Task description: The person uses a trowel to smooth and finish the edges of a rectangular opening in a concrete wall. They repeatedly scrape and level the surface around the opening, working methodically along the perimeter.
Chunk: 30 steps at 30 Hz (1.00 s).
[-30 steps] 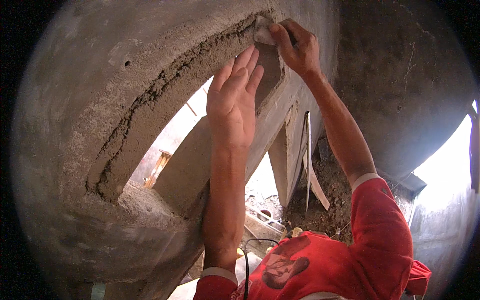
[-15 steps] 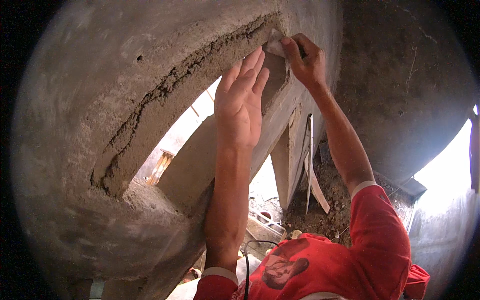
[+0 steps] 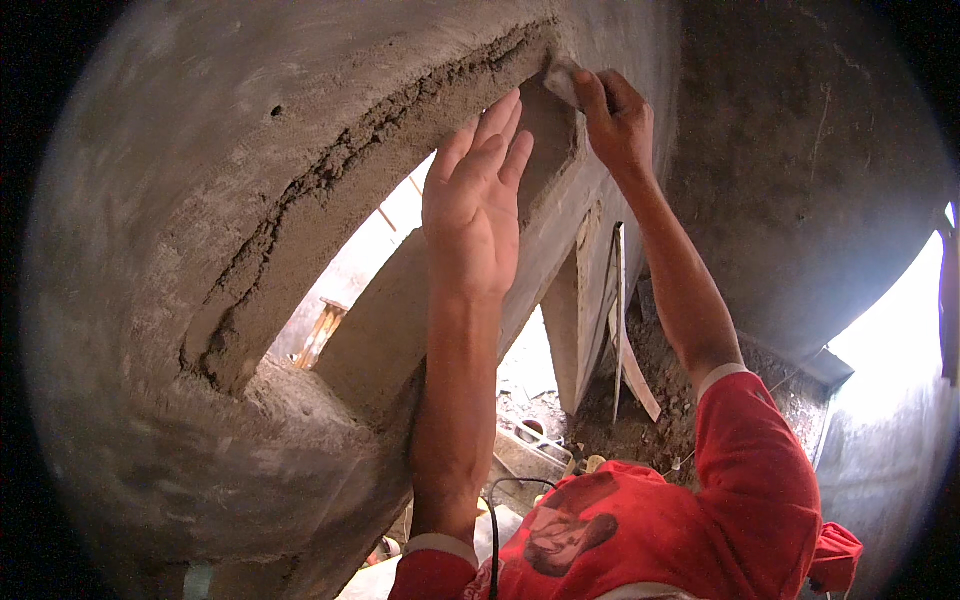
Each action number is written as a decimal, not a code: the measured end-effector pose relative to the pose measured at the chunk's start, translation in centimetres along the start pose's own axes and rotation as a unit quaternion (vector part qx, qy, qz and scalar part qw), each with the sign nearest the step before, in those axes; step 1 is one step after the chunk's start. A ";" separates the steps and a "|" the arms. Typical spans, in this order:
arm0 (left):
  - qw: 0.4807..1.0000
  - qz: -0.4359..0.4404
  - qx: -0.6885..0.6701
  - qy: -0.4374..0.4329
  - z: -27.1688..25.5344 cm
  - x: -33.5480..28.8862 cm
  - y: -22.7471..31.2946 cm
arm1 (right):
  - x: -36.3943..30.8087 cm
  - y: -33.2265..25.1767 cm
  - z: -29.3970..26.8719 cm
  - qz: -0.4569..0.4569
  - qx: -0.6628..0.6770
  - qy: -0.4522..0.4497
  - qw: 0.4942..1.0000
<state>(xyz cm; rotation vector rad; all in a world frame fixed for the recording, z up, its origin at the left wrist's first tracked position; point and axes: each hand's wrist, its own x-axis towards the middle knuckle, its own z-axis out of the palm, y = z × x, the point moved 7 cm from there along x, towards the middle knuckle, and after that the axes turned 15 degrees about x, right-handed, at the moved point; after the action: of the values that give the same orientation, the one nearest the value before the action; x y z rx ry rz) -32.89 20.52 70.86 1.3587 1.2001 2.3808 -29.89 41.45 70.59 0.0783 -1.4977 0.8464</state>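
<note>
My left hand (image 3: 472, 215) is raised flat, palm in view and fingers stretched up, with its fingertips at the lower edge of a band of wet mortar (image 3: 300, 235). This rough, cracked band runs along the upper rim of a slanted opening in the grey plastered wall (image 3: 130, 290). Higher up and to the right, my right hand (image 3: 622, 125) grips a small, pale grey flat piece (image 3: 564, 82), perhaps a scraper; its exact kind is unclear. That piece is at the upper right corner of the opening, by the mortar's end.
Below the opening slopes a smooth grey sill (image 3: 375, 320). A second, triangular opening (image 3: 527, 360) lies lower right. Thin upright strips (image 3: 618, 320) lean beside it over soil and rubble. A dark wall (image 3: 800, 170) rises on the right. A black cable (image 3: 492, 520) hangs by my shirt.
My right hand and the pale piece have shifted slightly right and down from the corner. My left hand has moved a little left and up along the mortar edge.
</note>
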 end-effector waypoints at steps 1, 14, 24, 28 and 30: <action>1.000 -0.002 0.002 0.001 0.1 0.0 0.0 | -0.3 1.0 -0.1 0.017 0.004 0.007 1.000; 0.999 0.005 0.049 -0.005 0.4 0.1 0.4 | 0.7 2.1 0.2 0.045 0.117 -0.096 0.987; 0.997 0.033 0.071 -0.014 0.1 0.0 0.0 | -0.6 1.1 -0.7 -0.091 0.020 -0.092 0.991; 0.997 0.042 0.053 -0.028 -0.2 0.0 -0.3 | -0.1 0.6 -0.7 -0.092 -0.007 -0.087 0.992; 0.997 0.039 0.066 -0.023 0.1 0.1 -0.2 | 0.3 0.7 -0.5 -0.100 -0.027 -0.082 0.991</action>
<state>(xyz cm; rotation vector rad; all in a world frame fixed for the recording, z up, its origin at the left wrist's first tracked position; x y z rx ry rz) -32.93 20.75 70.83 1.5173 1.3378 2.3439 -29.87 42.40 70.49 0.2588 -1.6343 0.6484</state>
